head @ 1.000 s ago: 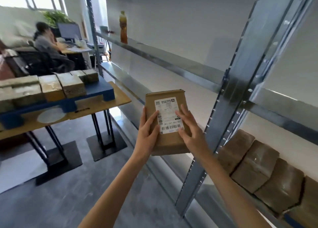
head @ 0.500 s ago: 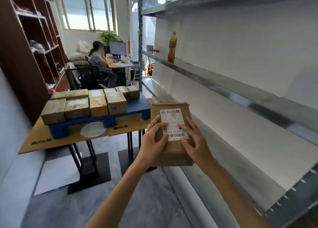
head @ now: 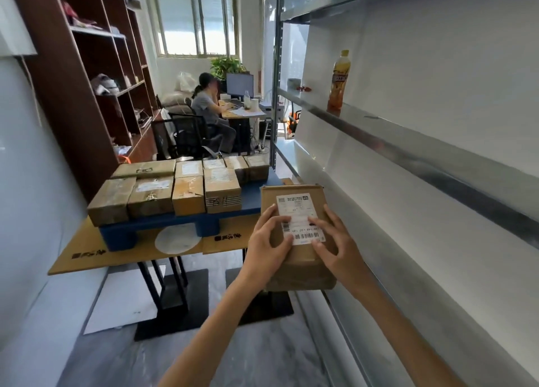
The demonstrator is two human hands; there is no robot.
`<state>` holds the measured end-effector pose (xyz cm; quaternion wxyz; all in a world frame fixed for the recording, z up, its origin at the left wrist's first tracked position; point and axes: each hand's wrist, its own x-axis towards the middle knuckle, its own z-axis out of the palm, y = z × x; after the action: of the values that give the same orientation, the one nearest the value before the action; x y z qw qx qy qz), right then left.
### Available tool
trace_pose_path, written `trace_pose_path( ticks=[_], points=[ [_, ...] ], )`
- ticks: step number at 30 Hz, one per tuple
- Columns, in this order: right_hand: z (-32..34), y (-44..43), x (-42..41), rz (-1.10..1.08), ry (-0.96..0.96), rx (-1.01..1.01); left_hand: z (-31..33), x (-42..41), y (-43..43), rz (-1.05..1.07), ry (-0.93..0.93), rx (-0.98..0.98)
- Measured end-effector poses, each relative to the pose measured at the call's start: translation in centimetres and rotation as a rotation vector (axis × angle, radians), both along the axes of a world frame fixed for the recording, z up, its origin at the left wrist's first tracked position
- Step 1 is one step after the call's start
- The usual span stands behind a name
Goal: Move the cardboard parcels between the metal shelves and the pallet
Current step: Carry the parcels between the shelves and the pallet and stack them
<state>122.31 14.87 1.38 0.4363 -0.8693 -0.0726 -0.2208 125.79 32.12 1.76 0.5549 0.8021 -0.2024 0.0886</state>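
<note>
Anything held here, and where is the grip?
The brown cardboard parcel with a white label: the left hand grips its lower left side, the right hand its lower right side.

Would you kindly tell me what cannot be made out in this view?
Head view:
- Label text: too small, partly under fingers of the left hand and right hand.
- Parcel underside: faces away from the camera.
- Pallet right end: behind the parcel.
- Shelves: cut off by the right edge.
</note>
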Motion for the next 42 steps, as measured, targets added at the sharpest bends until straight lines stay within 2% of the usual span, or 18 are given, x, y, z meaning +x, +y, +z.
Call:
trace_pose_path(
  ticks=[10,17,30,36,40,42],
  points=[
    [-0.7,-4.6,14.8,0.056,0.067,-0.055,-0.7,13.3,-4.7,0.103,0.077,0.033],
    [-2.6,-4.2,23.4,0.138,0.080,-0.009,-2.9,21.2,-4.2,0.138,0.107,0.014],
    [-6.0,-1.5,42.8,0.101,0.172,-0.036,-6.8,40.0,-1.4,0.114,0.178,0.014],
    [-8.1,-0.4,48.9,0.079,0.216,-0.062,-8.7,46.7,-0.1,0.099,0.136,0.159],
    [-10.3,-0.3,52.4,0.103,0.234,-0.013,-10.4,49.6,0.2,0.099,0.217,0.379],
    [-12.2,-0.3,53.7,0.126,0.262,-0.028,-11.3,50.6,0.5,0.107,0.213,0.571]
  ],
)
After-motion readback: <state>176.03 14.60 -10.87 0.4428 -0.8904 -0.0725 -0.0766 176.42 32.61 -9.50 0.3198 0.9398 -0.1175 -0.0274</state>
